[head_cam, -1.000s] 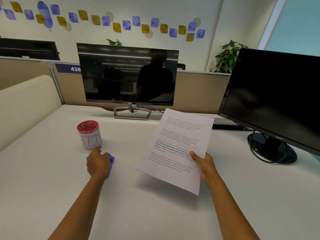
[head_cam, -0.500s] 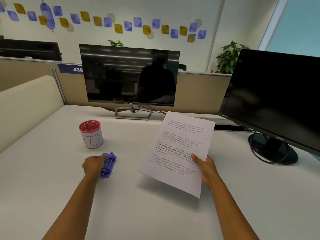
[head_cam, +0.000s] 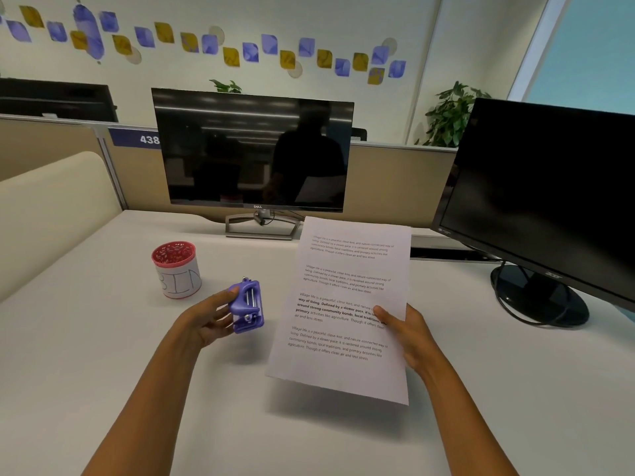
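My left hand (head_cam: 205, 321) holds a small purple hole punch (head_cam: 246, 308) lifted off the white desk (head_cam: 103, 355), its metal underside turned towards me, thumb on top and fingers behind. My right hand (head_cam: 407, 333) pinches the right edge of a printed sheet of paper (head_cam: 343, 304), thumb on the text side. The sheet is raised above the desk, tilted, just right of the punch. Punch and paper do not touch.
A red mesh cup with a paper label reading BIN (head_cam: 177, 269) stands left of the punch. A Dell monitor (head_cam: 252, 152) stands at the back, a second black monitor (head_cam: 543, 201) with a round base (head_cam: 539, 297) at the right. A cream partition (head_cam: 51, 207) borders the left.
My left hand gripped the purple punch that lay on the desk, lifted it and turned it towards the paper. The right hand kept holding the sheet, almost still.
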A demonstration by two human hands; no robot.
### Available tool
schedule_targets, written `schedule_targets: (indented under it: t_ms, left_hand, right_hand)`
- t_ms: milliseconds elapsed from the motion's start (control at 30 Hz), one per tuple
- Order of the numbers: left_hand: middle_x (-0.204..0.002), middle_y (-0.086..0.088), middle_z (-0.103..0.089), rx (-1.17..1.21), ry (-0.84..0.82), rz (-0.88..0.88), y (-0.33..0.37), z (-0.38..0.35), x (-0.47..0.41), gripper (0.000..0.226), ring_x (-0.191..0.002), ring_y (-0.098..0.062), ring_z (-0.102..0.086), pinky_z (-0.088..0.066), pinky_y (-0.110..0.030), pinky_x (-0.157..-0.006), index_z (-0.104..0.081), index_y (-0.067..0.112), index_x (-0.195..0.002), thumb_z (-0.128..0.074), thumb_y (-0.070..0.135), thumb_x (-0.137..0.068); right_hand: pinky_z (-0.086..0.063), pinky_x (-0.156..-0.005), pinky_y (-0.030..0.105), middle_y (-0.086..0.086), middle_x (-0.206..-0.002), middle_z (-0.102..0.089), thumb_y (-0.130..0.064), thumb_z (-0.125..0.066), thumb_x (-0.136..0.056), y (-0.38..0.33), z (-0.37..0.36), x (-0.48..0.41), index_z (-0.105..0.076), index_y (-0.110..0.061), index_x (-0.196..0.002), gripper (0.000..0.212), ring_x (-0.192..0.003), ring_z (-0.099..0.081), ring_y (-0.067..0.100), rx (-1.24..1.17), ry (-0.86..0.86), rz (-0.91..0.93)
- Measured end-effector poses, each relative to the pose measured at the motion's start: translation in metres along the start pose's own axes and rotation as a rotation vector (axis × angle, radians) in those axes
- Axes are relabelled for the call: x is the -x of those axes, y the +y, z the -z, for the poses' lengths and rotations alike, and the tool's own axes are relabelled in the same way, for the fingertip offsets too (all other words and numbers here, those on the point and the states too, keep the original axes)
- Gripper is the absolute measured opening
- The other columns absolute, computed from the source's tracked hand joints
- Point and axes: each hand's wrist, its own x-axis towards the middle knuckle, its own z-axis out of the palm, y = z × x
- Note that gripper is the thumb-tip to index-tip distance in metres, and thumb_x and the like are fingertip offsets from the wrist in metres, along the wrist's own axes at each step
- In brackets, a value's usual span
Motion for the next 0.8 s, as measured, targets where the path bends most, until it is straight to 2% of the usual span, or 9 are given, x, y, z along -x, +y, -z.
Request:
schedule_targets:
  t_ms: [133, 267, 400, 500, 633, 800]
  left_hand:
    - [-0.088, -0.014, -0.064, -0.026, -0.067, 0.012, -0.001, -0.009, 0.001, 0.028, -0.077, -0.025, -0.062, -0.059, -0.033, -0.052, -0.054, 0.004, -0.107, -0.064, 0.018, -0.085]
    - [-0.09, -0.014, -0.064, -0.014, -0.115, -0.005, -0.004, -0.017, -0.001, 0.019, -0.078, -0.025, -0.062, -0.06, -0.034, -0.051, -0.058, 0.003, -0.096, -0.065, 0.017, -0.084]
    - [-0.091, -0.014, -0.064, 0.035, -0.135, -0.006, -0.006, -0.022, -0.002, 0.017, -0.078, -0.024, -0.063, -0.06, -0.034, -0.051, -0.059, 0.002, -0.095, -0.064, 0.013, -0.084]
    - [-0.09, -0.015, -0.066, 0.091, -0.136, -0.003, -0.007, -0.024, -0.002, 0.015, -0.076, -0.024, -0.066, -0.06, -0.034, -0.05, -0.059, 0.0, -0.095, -0.063, 0.011, -0.085]
    - [-0.066, -0.015, -0.073, 0.146, -0.137, 0.014, -0.007, -0.027, -0.001, 0.012, -0.053, -0.022, -0.071, -0.059, -0.033, -0.046, -0.06, -0.001, -0.091, -0.061, 0.01, -0.086]
    - [-0.06, -0.016, -0.073, 0.152, -0.122, 0.029, -0.006, -0.032, 0.002, 0.012, -0.05, -0.023, -0.071, -0.057, -0.032, -0.042, -0.06, -0.001, -0.088, -0.063, 0.01, -0.085]
  right_hand:
    - [-0.06, -0.075, 0.031, 0.004, -0.112, -0.073, -0.013, -0.067, -0.085, -0.008, 0.0, 0.0, -0.062, -0.017, -0.115, 0.03, -0.098, -0.071, 0.022, 0.027, -0.02, 0.027]
    - [-0.06, -0.08, 0.033, 0.004, -0.114, -0.072, -0.014, -0.066, -0.086, -0.014, 0.002, 0.0, -0.06, -0.015, -0.12, 0.036, -0.1, -0.07, 0.023, 0.055, -0.025, 0.038]
    - [-0.061, -0.072, 0.029, 0.002, -0.109, -0.074, -0.014, -0.067, -0.085, -0.018, 0.004, 0.003, -0.062, -0.018, -0.115, 0.031, -0.094, -0.072, 0.021, 0.058, -0.022, 0.045]
    - [-0.061, -0.072, 0.03, 0.002, -0.107, -0.074, -0.015, -0.067, -0.085, -0.021, 0.004, 0.004, -0.063, -0.021, -0.11, 0.026, -0.094, -0.073, 0.021, 0.067, -0.019, 0.049]
    - [-0.061, -0.075, 0.033, 0.003, -0.109, -0.073, -0.016, -0.067, -0.085, -0.023, 0.005, 0.004, -0.062, -0.019, -0.114, 0.029, -0.096, -0.072, 0.023, 0.071, -0.029, 0.045]
    - [-0.061, -0.076, 0.035, 0.003, -0.108, -0.074, -0.017, -0.068, -0.084, -0.025, 0.004, 0.002, -0.063, -0.02, -0.112, 0.029, -0.095, -0.072, 0.024, 0.081, -0.039, 0.039]
